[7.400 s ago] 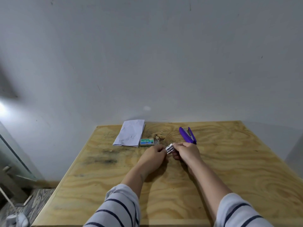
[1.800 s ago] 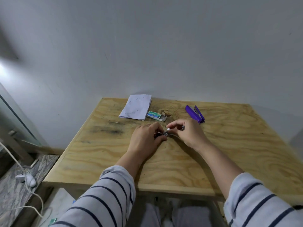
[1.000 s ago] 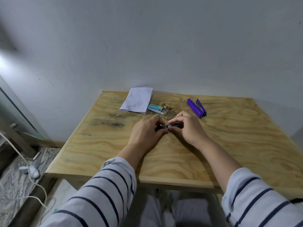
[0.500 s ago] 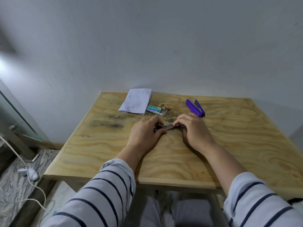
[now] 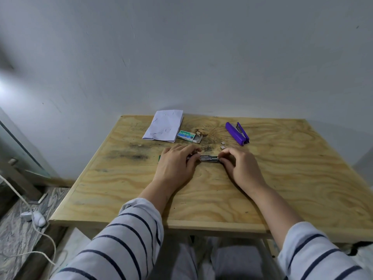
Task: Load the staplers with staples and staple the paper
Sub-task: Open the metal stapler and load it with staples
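A small dark stapler (image 5: 209, 158) lies opened flat on the wooden table (image 5: 282, 178), its metal staple channel showing. My left hand (image 5: 175, 164) grips its left end and my right hand (image 5: 240, 164) pinches its right end. A green edge peeks out left of my left hand. A purple stapler (image 5: 237, 133) lies opened at the back right. Folded white paper (image 5: 164, 128) rests at the back, with a green staple box (image 5: 188, 136), its tray slid partly out, beside it. Two small staple pieces (image 5: 222, 145) lie just beyond my right hand.
A grey wall rises right behind the table. To the left, on the floor, a white cable with a switch (image 5: 33, 217) runs past a glass panel (image 5: 18, 150). My knees show under the table's front edge.
Seconds ago I held a staple strip in both hands. Since then the dark stapler has come under my hands, and my right hand has slid outward to its right end.
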A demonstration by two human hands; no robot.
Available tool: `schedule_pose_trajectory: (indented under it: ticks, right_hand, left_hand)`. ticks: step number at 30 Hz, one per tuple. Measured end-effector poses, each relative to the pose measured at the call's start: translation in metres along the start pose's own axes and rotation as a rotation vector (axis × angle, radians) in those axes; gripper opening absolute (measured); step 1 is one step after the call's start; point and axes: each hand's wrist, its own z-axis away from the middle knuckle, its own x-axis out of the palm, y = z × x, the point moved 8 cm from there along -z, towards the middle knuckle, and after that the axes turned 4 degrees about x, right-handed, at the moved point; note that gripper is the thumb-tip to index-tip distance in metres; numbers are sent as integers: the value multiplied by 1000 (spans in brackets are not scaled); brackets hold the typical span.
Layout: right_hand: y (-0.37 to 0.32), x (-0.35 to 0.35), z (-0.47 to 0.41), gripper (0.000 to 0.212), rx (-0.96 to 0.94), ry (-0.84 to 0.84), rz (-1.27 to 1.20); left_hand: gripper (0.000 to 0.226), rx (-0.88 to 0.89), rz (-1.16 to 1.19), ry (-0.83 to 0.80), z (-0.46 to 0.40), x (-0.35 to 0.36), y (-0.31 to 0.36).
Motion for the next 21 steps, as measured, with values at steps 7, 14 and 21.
schedule_pose_trajectory:
  ticks: [7,14,21]
  right_hand:
    - [2,7,-3,13,-19,-24,-24]
    - [0,10,-3,13,-45,-68,7]
    - [2,11,-4,10,-47,-47,-2]
  left_hand:
    - [25,70,98,-20,-1,2,3]
    - [34,161,-46,-115,-6,14,10]
    - [19,56,82,-27,-4,0,6]
